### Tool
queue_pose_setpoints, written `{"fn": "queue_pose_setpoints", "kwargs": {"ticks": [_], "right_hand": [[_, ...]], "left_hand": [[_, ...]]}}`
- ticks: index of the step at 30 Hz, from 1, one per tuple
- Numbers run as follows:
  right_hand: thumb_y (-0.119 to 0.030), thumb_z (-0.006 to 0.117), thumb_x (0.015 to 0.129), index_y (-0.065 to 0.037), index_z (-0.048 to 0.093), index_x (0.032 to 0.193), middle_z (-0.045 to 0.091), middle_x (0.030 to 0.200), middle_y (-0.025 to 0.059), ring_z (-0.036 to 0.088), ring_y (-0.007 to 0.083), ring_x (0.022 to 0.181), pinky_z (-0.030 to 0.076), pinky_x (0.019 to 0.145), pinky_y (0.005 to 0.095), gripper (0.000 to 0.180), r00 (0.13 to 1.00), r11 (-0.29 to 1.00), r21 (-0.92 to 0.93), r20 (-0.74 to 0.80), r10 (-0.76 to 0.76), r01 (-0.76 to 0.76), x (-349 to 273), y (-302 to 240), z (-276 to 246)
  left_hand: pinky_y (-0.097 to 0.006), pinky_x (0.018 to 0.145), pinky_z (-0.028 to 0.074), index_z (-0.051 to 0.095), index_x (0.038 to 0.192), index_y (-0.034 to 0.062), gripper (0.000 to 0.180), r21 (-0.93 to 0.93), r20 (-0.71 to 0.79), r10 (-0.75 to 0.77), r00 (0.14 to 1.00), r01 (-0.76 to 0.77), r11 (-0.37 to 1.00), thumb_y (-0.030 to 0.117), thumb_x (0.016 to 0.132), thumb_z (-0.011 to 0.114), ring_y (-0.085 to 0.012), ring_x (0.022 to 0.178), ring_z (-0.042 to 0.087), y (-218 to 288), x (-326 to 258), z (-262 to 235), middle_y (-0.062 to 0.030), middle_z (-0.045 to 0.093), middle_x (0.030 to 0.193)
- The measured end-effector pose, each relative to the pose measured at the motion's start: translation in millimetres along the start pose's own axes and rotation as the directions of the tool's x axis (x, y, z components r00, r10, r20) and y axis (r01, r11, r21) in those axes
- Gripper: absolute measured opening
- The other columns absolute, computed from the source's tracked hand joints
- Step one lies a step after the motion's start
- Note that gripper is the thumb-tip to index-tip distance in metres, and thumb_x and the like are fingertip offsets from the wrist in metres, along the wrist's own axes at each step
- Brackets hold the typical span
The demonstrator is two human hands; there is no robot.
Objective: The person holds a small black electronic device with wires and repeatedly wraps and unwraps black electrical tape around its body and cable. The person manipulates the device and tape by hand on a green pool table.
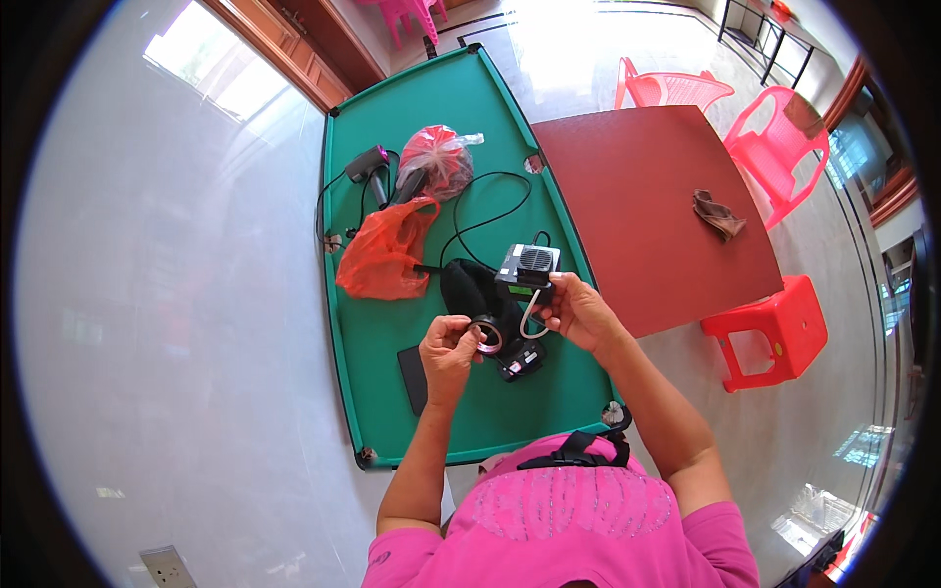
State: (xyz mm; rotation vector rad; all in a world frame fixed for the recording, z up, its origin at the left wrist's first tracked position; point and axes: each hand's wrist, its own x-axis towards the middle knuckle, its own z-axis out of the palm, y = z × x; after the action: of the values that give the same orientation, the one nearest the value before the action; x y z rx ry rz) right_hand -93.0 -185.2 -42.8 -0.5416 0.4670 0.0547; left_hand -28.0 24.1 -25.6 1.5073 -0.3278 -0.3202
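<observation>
Between the fingertips of my left hand (447,355) is a black and silver ring (488,335) with a purplish edge. My right hand (585,314) grips a small grey and black box-shaped device (527,265) with a round slotted grille and a green patch. A white cord (530,316) loops below it, near my right fingers. Just beyond my hands lies a soft black item (469,288), partly hidden. A small black device (520,362) with a pale label rests below, on the green pool table (392,108).
A hair dryer (369,165), a clear bag with red contents (437,163) and an orange-red plastic bag (388,257) lie farther left, with a black cable (501,173). A flat black object (412,380) is nearer. Right stands a red-brown table (647,196) with a brown cloth (719,214), beside a red stool (770,331).
</observation>
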Motion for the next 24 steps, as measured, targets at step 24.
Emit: {"fn": "queue_pose_setpoints", "kwargs": {"ticks": [24], "right_hand": [[-0.031, 0.051, 0.087, -0.007, 0.060, 0.093, 0.067, 0.085, 0.0112, 0.055, 0.0102, 0.063, 0.043, 0.056, 0.0220, 0.026, 0.986, 0.991, -0.120, 0.164, -0.030, 0.050, -5.2, -2.2, -8.5]], "left_hand": [[-0.023, 0.046, 0.040, 0.059, 0.095, -0.0041, 0.054, -0.221, 0.401, -0.448, 0.799, 0.559, 0.799, 0.046, 0.094, 0.038, -0.0122, 0.047, 0.047, -0.6, 38.4, -4.8, -0.0054, 0.051, 0.056]]}}
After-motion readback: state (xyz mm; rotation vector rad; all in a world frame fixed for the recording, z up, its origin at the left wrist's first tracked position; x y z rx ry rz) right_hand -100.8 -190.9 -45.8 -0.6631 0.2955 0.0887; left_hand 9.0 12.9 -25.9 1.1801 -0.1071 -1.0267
